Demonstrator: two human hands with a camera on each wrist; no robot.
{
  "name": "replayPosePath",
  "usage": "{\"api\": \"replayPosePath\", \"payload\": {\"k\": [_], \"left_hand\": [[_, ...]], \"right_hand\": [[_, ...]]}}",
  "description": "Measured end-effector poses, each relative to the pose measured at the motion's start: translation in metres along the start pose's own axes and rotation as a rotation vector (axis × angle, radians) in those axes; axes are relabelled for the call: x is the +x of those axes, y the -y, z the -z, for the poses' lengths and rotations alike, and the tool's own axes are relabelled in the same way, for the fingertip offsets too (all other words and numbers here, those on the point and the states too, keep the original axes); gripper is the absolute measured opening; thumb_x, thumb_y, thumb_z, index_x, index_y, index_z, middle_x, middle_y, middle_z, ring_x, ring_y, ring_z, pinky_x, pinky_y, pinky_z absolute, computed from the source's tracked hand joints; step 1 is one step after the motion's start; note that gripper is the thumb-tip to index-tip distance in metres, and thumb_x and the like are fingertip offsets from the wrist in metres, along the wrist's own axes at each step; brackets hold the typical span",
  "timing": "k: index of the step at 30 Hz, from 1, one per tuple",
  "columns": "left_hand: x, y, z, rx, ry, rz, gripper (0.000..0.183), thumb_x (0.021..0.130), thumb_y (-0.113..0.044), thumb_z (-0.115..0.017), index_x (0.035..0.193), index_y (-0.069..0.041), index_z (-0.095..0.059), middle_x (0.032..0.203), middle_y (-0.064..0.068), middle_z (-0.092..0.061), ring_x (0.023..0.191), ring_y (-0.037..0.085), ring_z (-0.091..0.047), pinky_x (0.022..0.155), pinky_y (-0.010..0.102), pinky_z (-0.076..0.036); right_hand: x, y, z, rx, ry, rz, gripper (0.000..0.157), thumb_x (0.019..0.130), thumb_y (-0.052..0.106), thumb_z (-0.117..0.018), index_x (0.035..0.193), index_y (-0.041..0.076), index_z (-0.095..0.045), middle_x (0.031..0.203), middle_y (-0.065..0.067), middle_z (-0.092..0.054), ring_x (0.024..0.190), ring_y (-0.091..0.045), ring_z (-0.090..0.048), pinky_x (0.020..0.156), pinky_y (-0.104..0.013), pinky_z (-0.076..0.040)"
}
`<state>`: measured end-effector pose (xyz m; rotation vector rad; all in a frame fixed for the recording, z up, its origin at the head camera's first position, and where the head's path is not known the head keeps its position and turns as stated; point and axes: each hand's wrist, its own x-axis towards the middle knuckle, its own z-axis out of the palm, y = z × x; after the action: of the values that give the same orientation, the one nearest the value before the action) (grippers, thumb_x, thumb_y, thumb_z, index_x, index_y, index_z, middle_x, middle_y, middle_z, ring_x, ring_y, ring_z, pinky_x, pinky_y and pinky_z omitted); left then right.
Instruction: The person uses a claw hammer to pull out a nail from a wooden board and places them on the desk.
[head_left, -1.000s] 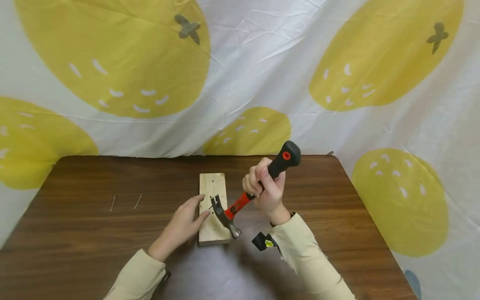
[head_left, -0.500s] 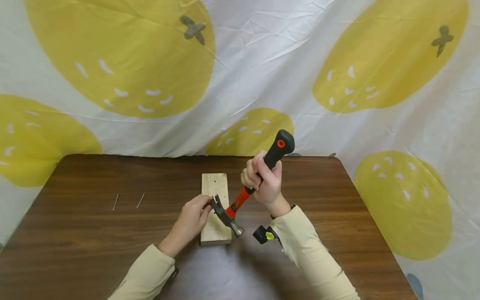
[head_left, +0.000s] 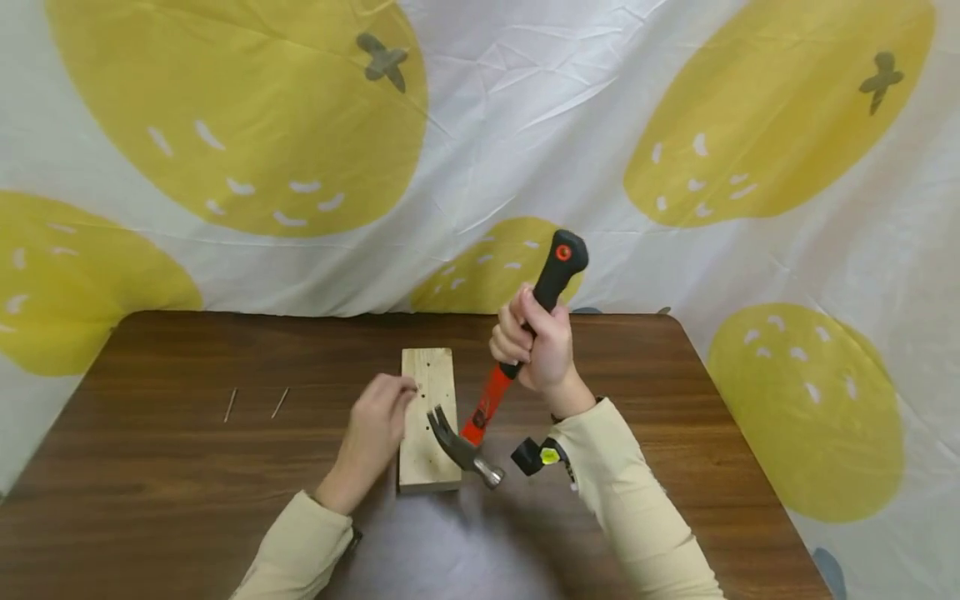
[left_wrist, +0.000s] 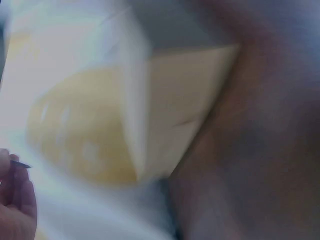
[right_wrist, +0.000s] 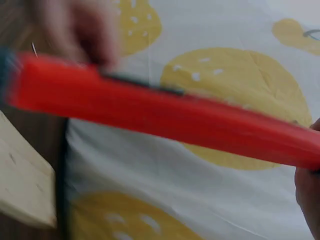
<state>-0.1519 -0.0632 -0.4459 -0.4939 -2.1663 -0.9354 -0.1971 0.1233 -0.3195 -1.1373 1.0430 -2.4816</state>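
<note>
My right hand [head_left: 534,343] grips a claw hammer [head_left: 486,410] by its black handle, head low and butt up. The hammer's head hangs over the right side of a pale wood block [head_left: 427,463] with several dark spots on top. In the right wrist view the red shaft [right_wrist: 165,111] crosses the picture. My left hand [head_left: 372,425] is at the block's left edge, thumb and fingertips together. A nail [left_wrist: 22,164] sticks out from its fingers in the left wrist view, which is blurred. The rest of that nail is hidden by the fingers.
Two nails, one farther left [head_left: 231,405] and one nearer the block [head_left: 281,402], lie apart on the brown wooden table [head_left: 165,475]. A white cloth [head_left: 525,117] with yellow fruit shapes hangs behind the table and along its right side.
My left fingers have closed on a nail near the hammer's claw and drawn back slightly left. The hammer has swung more upright, its head shifting down and right.
</note>
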Motion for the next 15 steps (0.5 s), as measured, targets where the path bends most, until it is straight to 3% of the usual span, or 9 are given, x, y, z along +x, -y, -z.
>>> {"api": "replayPosePath", "payload": {"k": [2, 4, 8, 15], "left_hand": [[0.007, 0.004, 0.009, -0.002, -0.043, 0.059, 0.006, 0.079, 0.006, -0.063, 0.084, 0.002, -0.061, 0.079, 0.011, -0.058, 0.072, 0.022, -0.058, 0.064, 0.033, -0.050], [0.014, 0.009, 0.019, 0.004, -0.045, 0.114, 0.005, 0.080, 0.005, -0.062, 0.084, 0.003, -0.061, 0.078, 0.012, -0.058, 0.071, 0.023, -0.057, 0.062, 0.034, -0.049], [0.012, 0.023, 0.026, 0.031, 0.064, 0.222, 0.004, 0.080, 0.001, -0.064, 0.083, 0.004, -0.062, 0.074, 0.012, -0.059, 0.065, 0.022, -0.056, 0.057, 0.034, -0.047], [-0.009, 0.069, 0.024, 0.141, 0.279, 0.583, 0.012, 0.083, -0.006, -0.061, 0.084, 0.006, -0.063, 0.078, 0.018, -0.066, 0.072, 0.031, -0.063, 0.064, 0.044, -0.049]], "right_hand": [[-0.005, -0.001, 0.001, 0.047, -0.014, -0.057, 0.036, 0.097, 0.024, -0.038, 0.065, 0.009, -0.034, 0.047, 0.000, -0.017, 0.034, -0.008, -0.015, 0.033, -0.022, -0.012], [-0.011, -0.001, 0.002, 0.075, -0.019, -0.087, 0.035, 0.098, 0.023, -0.036, 0.065, 0.009, -0.036, 0.047, 0.001, -0.017, 0.034, -0.008, -0.015, 0.034, -0.023, -0.012], [-0.016, 0.001, 0.007, 0.071, -0.028, -0.087, 0.035, 0.097, 0.022, -0.037, 0.065, 0.009, -0.036, 0.047, 0.001, -0.018, 0.034, -0.008, -0.016, 0.034, -0.022, -0.011], [-0.022, 0.007, 0.025, 0.067, 0.007, -0.074, 0.033, 0.098, 0.018, -0.036, 0.067, 0.006, -0.033, 0.048, -0.001, -0.015, 0.034, -0.010, -0.013, 0.033, -0.022, -0.011]]}}
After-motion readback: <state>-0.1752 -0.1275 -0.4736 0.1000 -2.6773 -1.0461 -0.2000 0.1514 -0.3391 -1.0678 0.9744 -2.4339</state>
